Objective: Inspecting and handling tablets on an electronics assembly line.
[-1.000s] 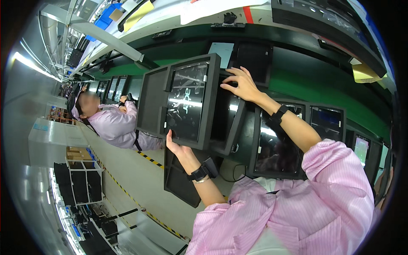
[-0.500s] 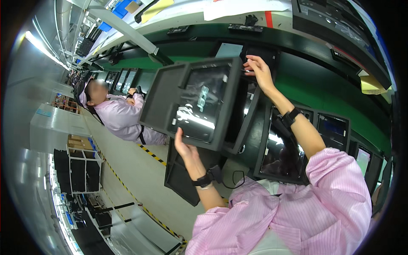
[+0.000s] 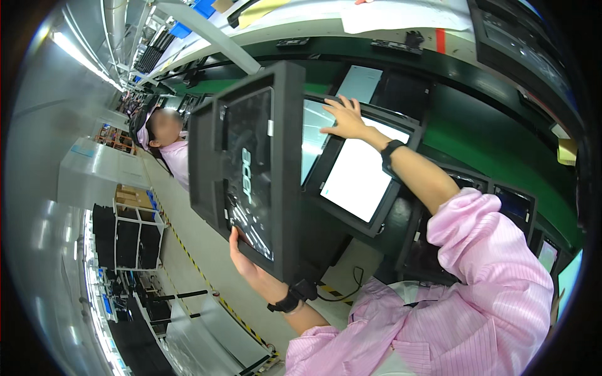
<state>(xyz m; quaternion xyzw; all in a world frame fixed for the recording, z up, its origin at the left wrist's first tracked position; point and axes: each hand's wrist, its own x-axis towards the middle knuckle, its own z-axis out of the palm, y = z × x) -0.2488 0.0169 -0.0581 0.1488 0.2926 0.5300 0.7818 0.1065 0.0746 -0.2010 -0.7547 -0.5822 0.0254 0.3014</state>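
My left hand (image 3: 256, 268) grips the lower edge of a black foam tray (image 3: 202, 163), which is tipped up steeply. In it lies a dark, glossy tablet-like screen (image 3: 257, 119) with plastic film on it. My right hand (image 3: 347, 120) is open, fingers spread, above a second black tray (image 3: 395, 199) behind the raised one. A screen lit white (image 3: 357, 175) lies in that tray below my right wrist. Left of it, a pale lit screen (image 3: 311, 135) is partly covered by the raised tray. Whether my right fingertips touch anything, I cannot tell.
Beyond my right hand a grey-blue panel (image 3: 360, 84) lies on the green bench (image 3: 467, 156). More dark screens in trays (image 3: 426, 247) stand beside my right arm. A co-worker in pink (image 3: 179, 156) is at the far left. A metal post (image 3: 213, 34) slants above the bench.
The held tray has swung up and left, now nearly on edge. My right hand has left its far edge and opened over the tray behind, whose lit screens now show.
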